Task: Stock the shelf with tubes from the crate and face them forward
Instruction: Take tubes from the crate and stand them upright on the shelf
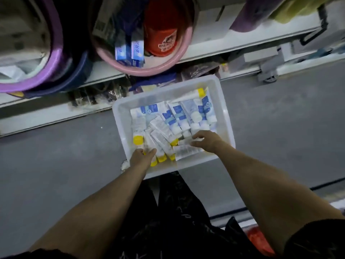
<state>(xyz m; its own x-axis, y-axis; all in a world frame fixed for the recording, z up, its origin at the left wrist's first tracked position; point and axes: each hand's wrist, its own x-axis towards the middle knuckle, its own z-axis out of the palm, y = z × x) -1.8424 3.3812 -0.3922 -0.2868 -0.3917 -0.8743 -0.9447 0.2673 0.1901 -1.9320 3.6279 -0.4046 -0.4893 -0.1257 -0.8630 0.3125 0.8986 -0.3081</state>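
A translucent white crate [121,113] sits on the grey floor below me, filled with several tubes: white ones with yellow caps [137,140] on the left and blue-and-white ones with white caps [177,116] at the back. My left hand [142,157] reaches into the crate's near left corner and its fingers close around a yellow-capped tube. My right hand [204,140] lies over the near right tubes and grips a white tube [186,149]. The white shelf edge [205,47] runs above the crate.
On the shelf stand a pink basin [168,66] holding blue boxes [137,51] and a red bucket [164,38], with purple and blue basins [56,71] to its left. Grey floor lies on both sides of the crate. A wheeled shelf base [268,73] sits at right.
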